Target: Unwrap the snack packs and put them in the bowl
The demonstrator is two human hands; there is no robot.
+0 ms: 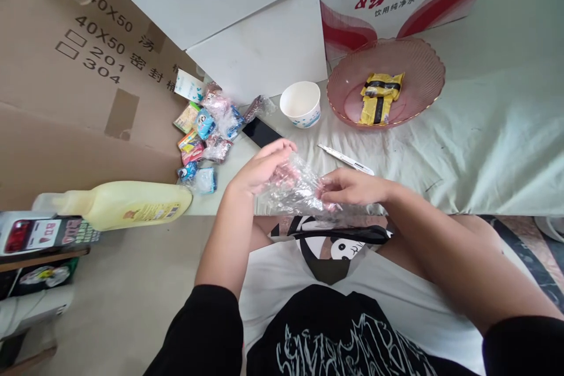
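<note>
A crumpled clear plastic bag stretches between my two hands above the front edge of the cloth-covered surface. My left hand grips its left side, with the fingers curled round the film. On the other side, the fingers of my right hand pinch the film. Just beyond my left hand lies a dark phone. A white pen-like tool rests on the cloth behind my right hand. Farther back stands a white paper cup, upright.
A pink ribbed bowl holds yellow wrapped snacks. Small packets and wrappers are heaped at the left by a cardboard box. A yellow bottle lies sideways. White boxes stand behind.
</note>
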